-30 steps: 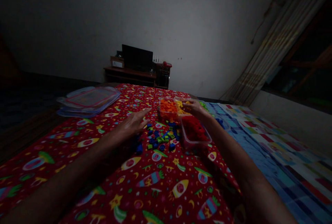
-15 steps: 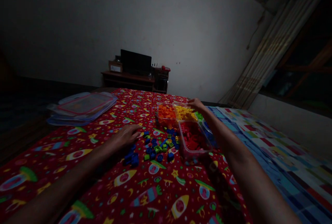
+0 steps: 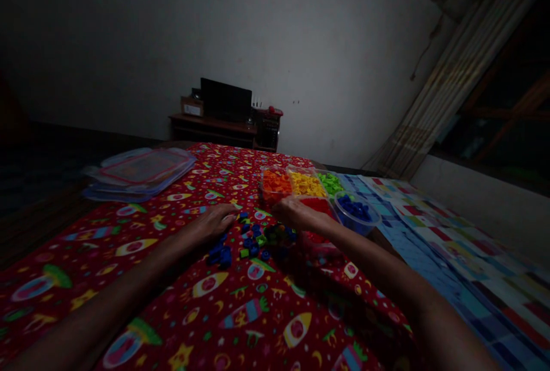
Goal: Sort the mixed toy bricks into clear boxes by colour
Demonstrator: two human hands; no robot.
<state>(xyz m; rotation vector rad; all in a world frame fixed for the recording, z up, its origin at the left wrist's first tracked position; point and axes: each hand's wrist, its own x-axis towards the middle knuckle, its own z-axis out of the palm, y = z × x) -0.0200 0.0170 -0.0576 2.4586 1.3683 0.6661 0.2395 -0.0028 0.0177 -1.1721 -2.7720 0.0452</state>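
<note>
My left hand (image 3: 217, 219) rests on the red patterned cloth at the left of the loose pieces, fingers loosely stretched and thumb a little apart. Blue toy bricks (image 3: 224, 256) lie just below it. My right hand (image 3: 293, 212) hangs over the right part of the pile, in front of the tub of orange bricks (image 3: 277, 182). Its fingertips are dark and blurred, so whether anything is between them is unclear. Loose blue and green bricks (image 3: 260, 239) lie between the hands. The right forearm partly covers the tub of red bricks (image 3: 315, 204).
Behind stand tubs of yellow bricks (image 3: 308, 184) and green bricks (image 3: 330, 183); a round tub of blue bricks (image 3: 354, 207) is at the right. Stacked clear lids (image 3: 144, 170) lie at the far left. A checked blue cloth (image 3: 412, 239) covers the right side.
My right hand has come back from the yellow and green tubs, moving left and nearer to the loose pile. The left hand has hardly moved.
</note>
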